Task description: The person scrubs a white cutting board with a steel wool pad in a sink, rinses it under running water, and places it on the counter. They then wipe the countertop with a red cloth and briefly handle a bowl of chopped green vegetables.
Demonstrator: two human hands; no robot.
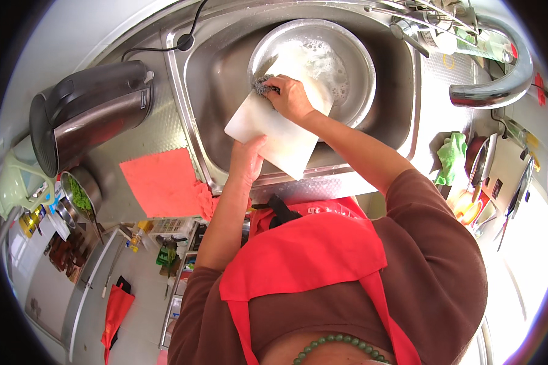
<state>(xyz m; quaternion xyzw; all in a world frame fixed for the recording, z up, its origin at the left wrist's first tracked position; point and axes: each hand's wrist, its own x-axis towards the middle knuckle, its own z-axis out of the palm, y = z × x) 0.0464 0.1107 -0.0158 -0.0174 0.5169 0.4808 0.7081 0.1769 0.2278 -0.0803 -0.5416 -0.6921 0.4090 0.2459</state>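
Note:
A pale rectangular board (281,130) is tilted over the sink, its far end inside a round metal basin (367,91) of sudsy water. My left hand (249,157) grips the board's near edge, thumb on top. In my right hand (290,96) is a grey steel-wool scrubber (265,86), which touches the board's upper face near its left edge. The fingertips of my left hand are hidden beneath the board.
The basin stands in a steel sink (210,86). Left of it are an electric kettle (105,114), a red cloth (160,182) and a metal bowl of chopped greens (80,194). A curved faucet (493,93) and a green cloth (452,157) are at the right.

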